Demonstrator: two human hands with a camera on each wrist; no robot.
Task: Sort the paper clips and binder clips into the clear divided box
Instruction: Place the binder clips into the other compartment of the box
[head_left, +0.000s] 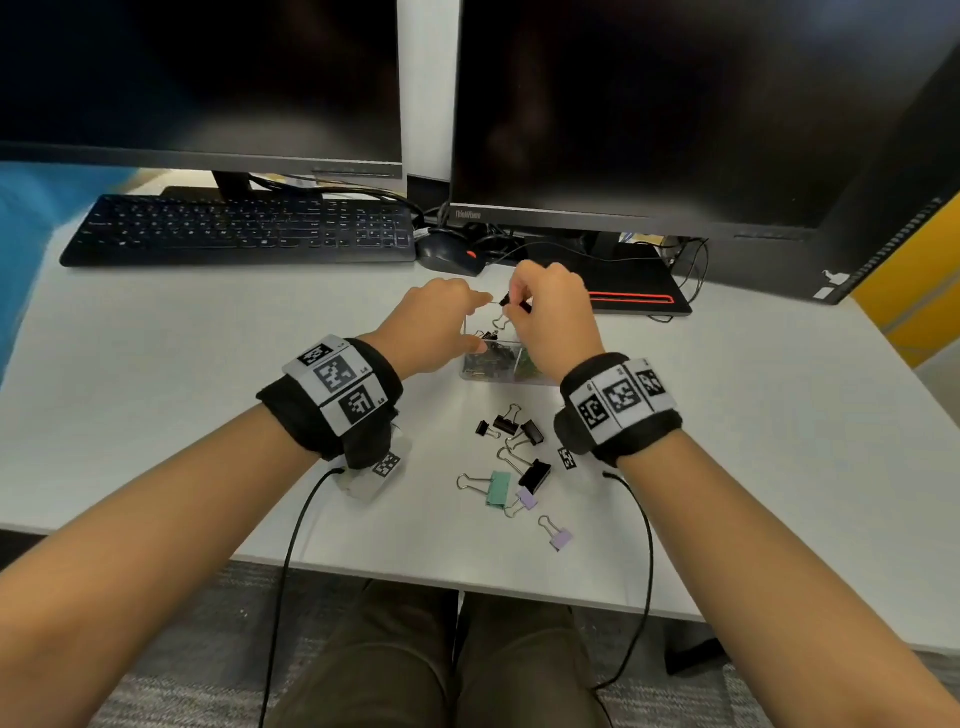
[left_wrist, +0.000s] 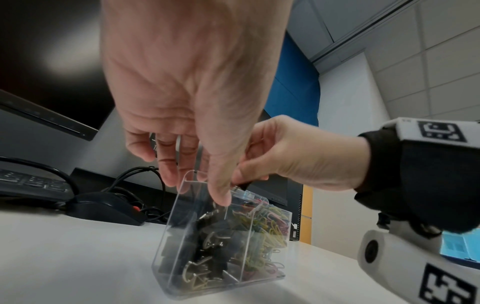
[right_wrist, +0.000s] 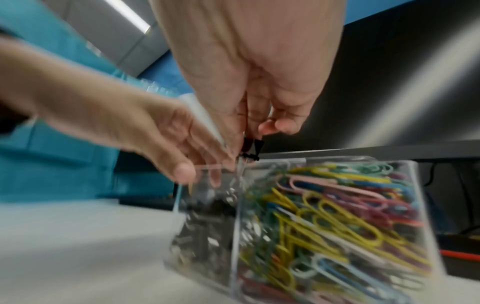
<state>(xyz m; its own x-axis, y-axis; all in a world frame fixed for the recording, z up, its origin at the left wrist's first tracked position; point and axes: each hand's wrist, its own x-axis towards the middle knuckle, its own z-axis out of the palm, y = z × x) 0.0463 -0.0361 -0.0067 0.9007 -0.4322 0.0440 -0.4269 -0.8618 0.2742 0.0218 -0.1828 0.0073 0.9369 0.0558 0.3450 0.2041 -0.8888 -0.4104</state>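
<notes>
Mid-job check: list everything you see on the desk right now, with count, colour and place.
clear divided box: one, on the desk between the hands; black binder clips in its left compartment, coloured paper clips in its right.
loose binder clips: seven near the front edge; four black, one green, two lilac.
held binder clip: one, black, above the box rim.
keyboard: one, black, back left.
mouse: one, black, beside the keyboard.
monitors: two, dark, at the back.
desk: one, white.
left hand: steadies the box's left wall.
right hand: pinches the held binder clip.
</notes>
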